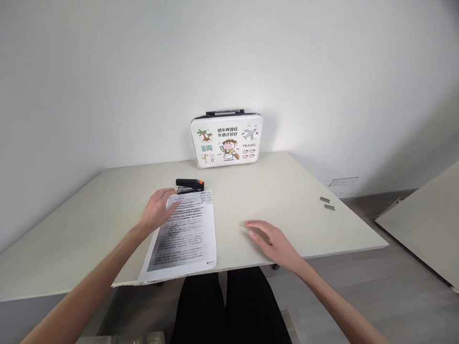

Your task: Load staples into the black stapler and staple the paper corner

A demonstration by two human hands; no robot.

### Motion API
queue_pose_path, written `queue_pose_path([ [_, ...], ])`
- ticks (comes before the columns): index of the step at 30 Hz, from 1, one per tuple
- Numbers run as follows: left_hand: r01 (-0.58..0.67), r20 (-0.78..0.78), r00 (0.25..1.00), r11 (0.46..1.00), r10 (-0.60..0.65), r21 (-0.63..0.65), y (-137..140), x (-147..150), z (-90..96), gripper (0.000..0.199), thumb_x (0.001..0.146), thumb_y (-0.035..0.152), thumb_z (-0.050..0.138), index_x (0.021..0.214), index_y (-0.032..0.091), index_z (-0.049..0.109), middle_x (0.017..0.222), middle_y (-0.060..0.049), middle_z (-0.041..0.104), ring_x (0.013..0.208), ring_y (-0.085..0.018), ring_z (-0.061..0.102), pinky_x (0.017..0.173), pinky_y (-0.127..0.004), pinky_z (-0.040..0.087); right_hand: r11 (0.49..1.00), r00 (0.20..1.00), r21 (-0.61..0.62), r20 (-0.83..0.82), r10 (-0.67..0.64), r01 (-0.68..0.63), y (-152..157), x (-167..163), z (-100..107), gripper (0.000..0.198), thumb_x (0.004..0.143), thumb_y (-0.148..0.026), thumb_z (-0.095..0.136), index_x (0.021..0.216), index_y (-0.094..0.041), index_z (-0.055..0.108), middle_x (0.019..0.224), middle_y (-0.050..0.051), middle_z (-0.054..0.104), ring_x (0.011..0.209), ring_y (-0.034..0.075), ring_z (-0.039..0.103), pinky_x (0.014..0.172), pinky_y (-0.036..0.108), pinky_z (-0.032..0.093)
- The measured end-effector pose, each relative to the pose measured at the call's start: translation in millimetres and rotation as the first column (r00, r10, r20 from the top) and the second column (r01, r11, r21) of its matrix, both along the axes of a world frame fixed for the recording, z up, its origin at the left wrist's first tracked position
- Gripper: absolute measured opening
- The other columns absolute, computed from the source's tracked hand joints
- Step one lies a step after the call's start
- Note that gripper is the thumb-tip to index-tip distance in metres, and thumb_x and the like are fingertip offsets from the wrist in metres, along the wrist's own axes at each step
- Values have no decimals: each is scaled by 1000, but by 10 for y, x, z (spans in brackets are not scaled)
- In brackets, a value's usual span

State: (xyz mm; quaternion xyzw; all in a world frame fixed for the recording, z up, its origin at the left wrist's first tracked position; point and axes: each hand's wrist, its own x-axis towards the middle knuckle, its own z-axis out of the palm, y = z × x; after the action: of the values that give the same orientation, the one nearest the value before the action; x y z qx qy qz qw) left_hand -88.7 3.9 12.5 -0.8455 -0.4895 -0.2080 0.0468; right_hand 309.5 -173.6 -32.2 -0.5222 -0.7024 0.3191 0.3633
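Printed sheets of paper [190,234] lie at the front of the table, their lower edge close to the table's front edge. My left hand [158,209] is over their upper left corner, fingers stretched out and holding nothing; whether it presses on the paper I cannot tell. Just beyond the top of the paper, near my left fingertips, a black stapler [191,185] with an orange part lies on its base. To the right of the paper, my right hand [269,241] hovers by the table's front edge with thumb and fingers apart and nothing in it.
A white cartoon-printed case [227,141] with a black handle stands against the wall at the back of the table [279,191]. Two small strips of staples [329,207] lie near the table's right edge. A white panel [426,229] is beyond the table on the right.
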Motion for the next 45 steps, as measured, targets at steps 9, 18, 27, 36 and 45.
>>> queue_pose_path([
  [9, -101, -310, 950, 979, 42, -177, 944, 469, 459, 34, 90, 50, 60, 107, 22, 71, 105, -13, 77, 109, -36, 67, 99, -46, 47, 1000, 1000, -23, -20, -14, 14, 13, 6, 14, 44, 107, -56, 41, 135, -33, 65, 144, 6, 66, 131, 29, 64, 78, 37, 63],
  [18, -14, -205, 979, 984, -23, -177, 204, 779, 696, 41, 101, 54, 45, 125, 26, 63, 121, -6, 74, 99, -28, 71, 82, -36, 50, 998, 987, -33, -149, -55, 50, 55, 51, -47, 43, 105, -58, 44, 129, -31, 68, 139, 8, 70, 124, 29, 67, 77, 35, 63],
  [27, 320, 40, 947, 919, -319, -231, -940, 1895, 245, 30, 102, 48, 55, 119, 26, 66, 111, -7, 76, 90, -28, 73, 79, -39, 53, 956, 900, -44, -326, -289, 291, 177, 360, -82, 44, 103, -62, 46, 117, -27, 68, 127, 12, 76, 121, 29, 70, 105, 46, 55],
  [36, 355, 247, 926, 883, -286, -308, -997, 2056, -36, 31, 92, 47, 73, 114, 27, 65, 107, -4, 76, 91, -26, 73, 77, -37, 54, 969, 960, 24, -144, -242, 248, 169, 448, -106, 47, 106, -58, 35, 115, -27, 69, 119, 7, 77, 110, 27, 71, 99, 42, 55],
  [45, 323, 253, 937, 876, -242, -358, -957, 1884, -107, 42, 95, 63, 62, 85, 23, 70, 101, -4, 74, 86, -23, 71, 69, -35, 51, 957, 955, 37, -81, -285, 289, 91, 378, -95, 50, 108, -57, 29, 119, -25, 66, 120, 9, 75, 111, 27, 69, 99, 43, 52],
])
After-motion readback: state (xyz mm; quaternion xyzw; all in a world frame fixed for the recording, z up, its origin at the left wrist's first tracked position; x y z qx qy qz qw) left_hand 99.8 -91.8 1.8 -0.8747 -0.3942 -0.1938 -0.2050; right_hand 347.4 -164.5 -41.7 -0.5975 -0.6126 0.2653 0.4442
